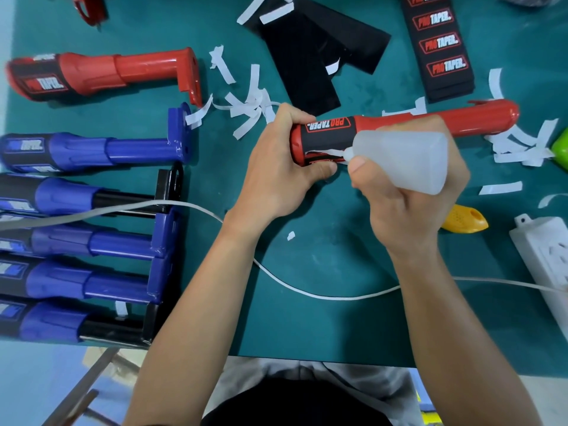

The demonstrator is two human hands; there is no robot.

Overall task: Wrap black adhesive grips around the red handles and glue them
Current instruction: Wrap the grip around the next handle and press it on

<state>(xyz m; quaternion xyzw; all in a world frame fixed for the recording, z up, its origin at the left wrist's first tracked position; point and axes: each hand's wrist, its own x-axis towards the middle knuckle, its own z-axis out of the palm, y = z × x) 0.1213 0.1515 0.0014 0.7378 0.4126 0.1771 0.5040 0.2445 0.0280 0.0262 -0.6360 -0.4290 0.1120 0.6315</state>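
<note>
gripping red handle [430,123] at black grip [330,130], left hand [276,167] fingers curled; right hand [408,192] fingers squeezing glue bottle [408,158].

Blue handles [92,150] line the tabletop's [307,327] left; a white cable [307,292] runs toward a power strip [544,259]; paper scraps [246,109] lie scattered.

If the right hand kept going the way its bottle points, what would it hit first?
Most likely the black grip on the red handle, at its open seam: the glue bottle in the right hand has its nozzle there, contact unclear. Just beyond is the left hand, thumb first.
</note>
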